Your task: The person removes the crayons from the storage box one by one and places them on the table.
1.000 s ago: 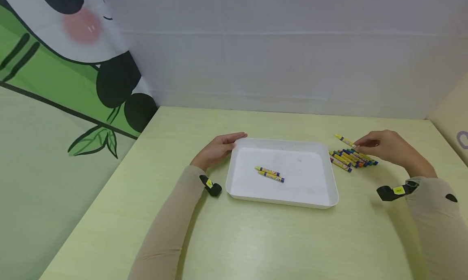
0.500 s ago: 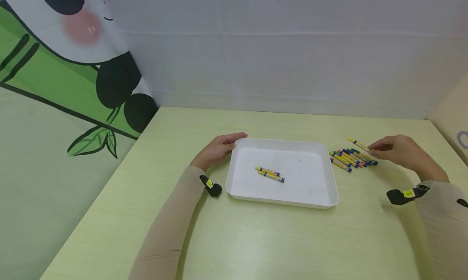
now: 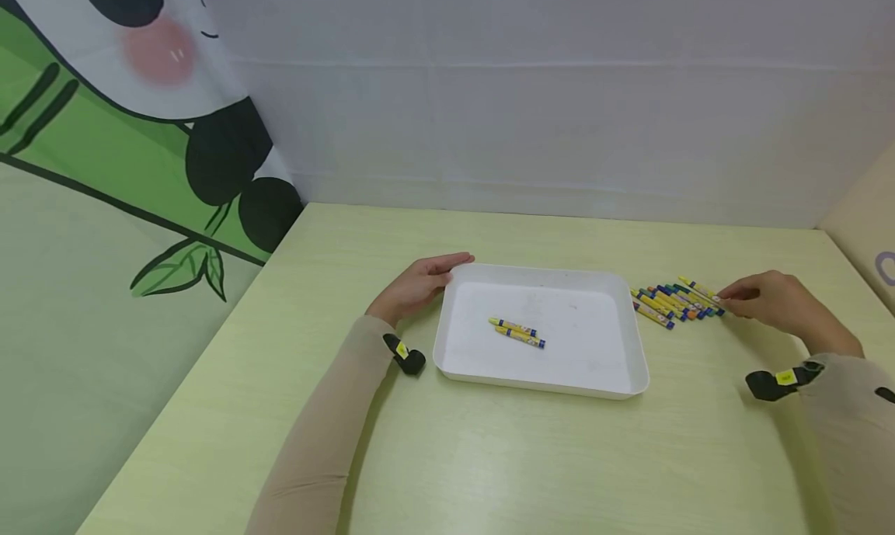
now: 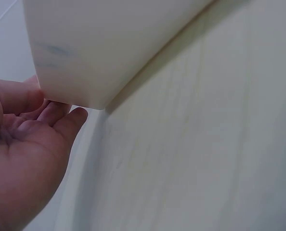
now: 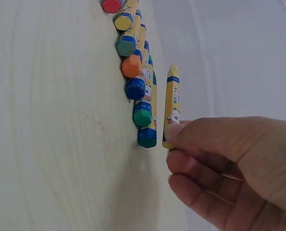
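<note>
- While the left hand [image 3: 414, 288] grips the white tray [image 3: 594, 325] by its upper-left corner near mid-frame, the right hand [image 3: 779, 306] pinches a yellow crayon [image 5: 172, 101] at right.
- Just beside it, right of centre, lies the crayon row [image 3: 659, 307].
- Two tray crayons [image 3: 520, 336] touch.

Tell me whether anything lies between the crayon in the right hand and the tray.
Yes: the crayon pile lies between the held crayon and the tray, followed by the tray's right rim. Nothing else visible stands there.
</note>
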Motion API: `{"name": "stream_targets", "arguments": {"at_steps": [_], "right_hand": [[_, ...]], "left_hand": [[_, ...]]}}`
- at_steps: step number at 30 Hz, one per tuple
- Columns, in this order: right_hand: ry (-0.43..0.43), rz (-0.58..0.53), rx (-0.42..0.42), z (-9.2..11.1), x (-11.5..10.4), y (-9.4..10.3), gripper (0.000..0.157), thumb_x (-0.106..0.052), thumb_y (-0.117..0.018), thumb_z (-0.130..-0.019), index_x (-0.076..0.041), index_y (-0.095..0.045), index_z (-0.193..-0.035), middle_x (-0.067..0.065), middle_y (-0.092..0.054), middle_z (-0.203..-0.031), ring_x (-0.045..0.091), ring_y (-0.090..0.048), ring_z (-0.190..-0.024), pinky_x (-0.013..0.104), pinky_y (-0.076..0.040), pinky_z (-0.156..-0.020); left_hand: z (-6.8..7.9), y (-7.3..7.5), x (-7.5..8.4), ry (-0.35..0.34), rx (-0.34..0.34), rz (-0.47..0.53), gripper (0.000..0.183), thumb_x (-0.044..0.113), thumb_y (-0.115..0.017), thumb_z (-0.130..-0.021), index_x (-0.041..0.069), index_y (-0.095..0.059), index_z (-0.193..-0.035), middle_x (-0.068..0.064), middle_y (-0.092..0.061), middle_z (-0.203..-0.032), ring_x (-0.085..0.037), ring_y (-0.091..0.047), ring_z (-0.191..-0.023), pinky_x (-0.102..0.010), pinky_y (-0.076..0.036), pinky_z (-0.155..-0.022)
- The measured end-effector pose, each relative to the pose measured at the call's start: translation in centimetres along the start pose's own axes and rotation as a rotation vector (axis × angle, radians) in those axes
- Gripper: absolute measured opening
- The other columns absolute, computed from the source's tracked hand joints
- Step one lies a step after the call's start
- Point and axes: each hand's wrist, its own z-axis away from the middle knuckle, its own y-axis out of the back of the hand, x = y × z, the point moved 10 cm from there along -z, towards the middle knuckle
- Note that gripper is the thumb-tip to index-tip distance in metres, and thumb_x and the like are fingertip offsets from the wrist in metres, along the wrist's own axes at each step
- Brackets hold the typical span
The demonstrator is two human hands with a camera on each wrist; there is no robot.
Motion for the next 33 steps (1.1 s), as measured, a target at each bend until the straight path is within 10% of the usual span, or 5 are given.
{"name": "stream_targets", "arguments": {"at_steps": [33], "right_hand": [[-0.03,0.011,-0.04,0.4,0.7,-0.3,0.042,-0.025,-0.058,-0.096,0.01,-0.061,-0.118,0.019,-0.07,-0.098,0.013,-0.063,-0.077,0.029,-0.05,-0.063]], "left_hand": [[0.4,0.0,0.3,0.009,0.007,0.004,0.048,-0.003,-0.037,-0.101,0.012,-0.044,-0.145,0.0,-0.04,-0.152,-0.016,-0.034,-0.142,-0.037,-0.031,-0.116]]}}
